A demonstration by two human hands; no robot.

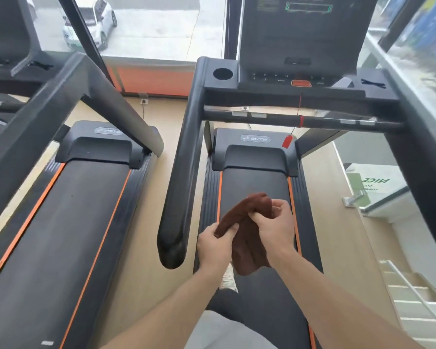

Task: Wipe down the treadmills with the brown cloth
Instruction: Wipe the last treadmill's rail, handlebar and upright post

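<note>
I stand on a black treadmill [254,182] with orange stripes along its belt. In front of me, above the belt, both hands hold a bunched brown cloth [247,220]. My left hand [215,244] pinches its lower left part, and my right hand [277,222] grips its upper right end. A fold of cloth hangs down between my wrists. The treadmill's left handrail [184,172] runs just left of my left hand. Its console [300,79] with a red button is ahead and above.
A second treadmill [68,212] lies to the left across a strip of wooden floor [156,187]. A window with a parked car outside fills the far wall. At the right are a glass railing [378,187] and white stairs [413,298] going down.
</note>
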